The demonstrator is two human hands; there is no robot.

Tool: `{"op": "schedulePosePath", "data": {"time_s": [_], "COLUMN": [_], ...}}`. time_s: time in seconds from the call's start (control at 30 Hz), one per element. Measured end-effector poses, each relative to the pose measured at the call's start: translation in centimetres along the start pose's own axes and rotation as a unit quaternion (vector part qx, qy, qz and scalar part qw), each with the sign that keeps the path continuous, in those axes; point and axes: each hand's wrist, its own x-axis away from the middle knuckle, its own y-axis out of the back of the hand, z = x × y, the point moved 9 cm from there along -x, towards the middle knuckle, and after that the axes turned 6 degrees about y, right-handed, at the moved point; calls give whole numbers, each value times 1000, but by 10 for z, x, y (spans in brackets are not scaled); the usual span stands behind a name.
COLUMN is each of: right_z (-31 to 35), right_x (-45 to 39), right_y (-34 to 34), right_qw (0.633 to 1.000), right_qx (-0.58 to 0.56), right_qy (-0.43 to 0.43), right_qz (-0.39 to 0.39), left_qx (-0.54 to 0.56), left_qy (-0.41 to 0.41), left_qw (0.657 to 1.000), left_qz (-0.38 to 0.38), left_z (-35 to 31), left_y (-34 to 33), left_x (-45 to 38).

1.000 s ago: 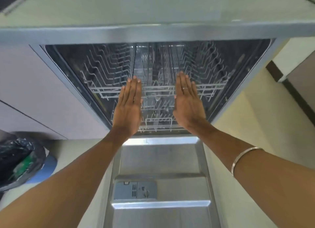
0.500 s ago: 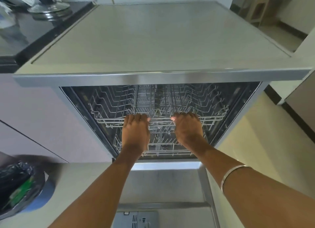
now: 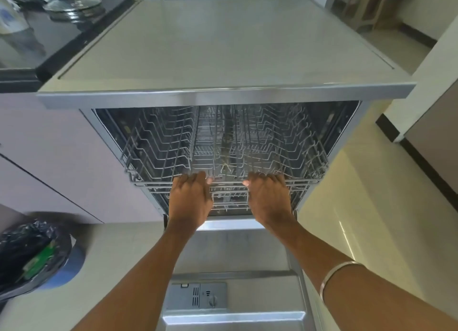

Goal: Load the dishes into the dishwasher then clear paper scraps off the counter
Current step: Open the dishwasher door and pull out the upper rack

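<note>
The dishwasher stands open under a bare steel counter top, its door folded down toward me. The upper wire rack holds no dishes and sticks slightly out of the opening. My left hand and my right hand both curl over the rack's front rail, side by side near its middle. A lower rack shows between and below the hands. No dishes or paper scraps show on the steel top.
A black counter at the far left carries a glass pot lid and a white item. A blue bin with a black liner stands on the floor at the left. Cream floor tiles stretch to the right.
My flat, open hands moved onto the upper rack's front rail and closed over it. The view tilted up, so the counter top now shows. The rack has come slightly toward me.
</note>
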Motion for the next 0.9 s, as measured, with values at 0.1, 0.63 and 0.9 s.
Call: {"op": "schedulePosePath", "data": {"time_s": [0.1, 0.63, 0.9], "right_z": [6, 23, 36], "right_x": [16, 120, 167], "right_y": [4, 29, 44], "right_qw": [1000, 999, 998], "right_qx": [-7, -19, -24], "right_qy": [6, -15, 1], "right_qz": [-4, -26, -61], "left_qx": [8, -39, 1], "left_qy": [2, 51, 71], "left_qw": [1000, 997, 997], "left_qz": [-11, 41, 33], "left_z": [-2, -11, -10], "left_y": [12, 35, 45], "left_x": [14, 100, 153]}}
